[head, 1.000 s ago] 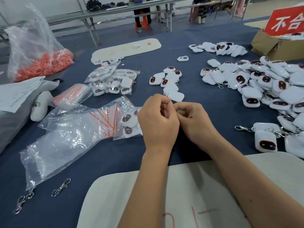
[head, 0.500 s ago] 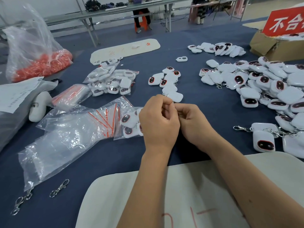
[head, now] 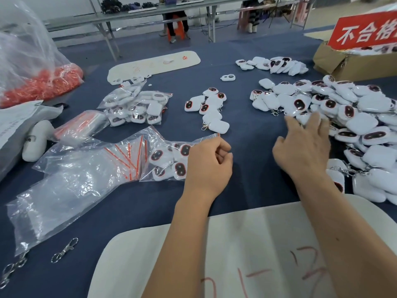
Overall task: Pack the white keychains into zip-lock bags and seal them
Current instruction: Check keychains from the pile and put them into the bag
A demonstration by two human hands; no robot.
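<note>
A zip-lock bag with several white keychains inside lies on the blue table, left of centre. My left hand has its fingers curled at the bag's right end and pinches its edge. My right hand is apart from the bag, fingers spread, fingertips touching the near side of a big pile of loose white keychains on the right. A small group of keychains lies beyond my left hand.
Empty zip-lock bags are heaped at the left, with filled bags behind them. A cardboard box with a red sign stands far right. A white board lies under my forearms. Loose metal clasps lie near left.
Both hands were pinched together at the bag's edge. My right hand has let go and moved right to the keychain pile, opening its fingers. My left hand stays at the bag.
</note>
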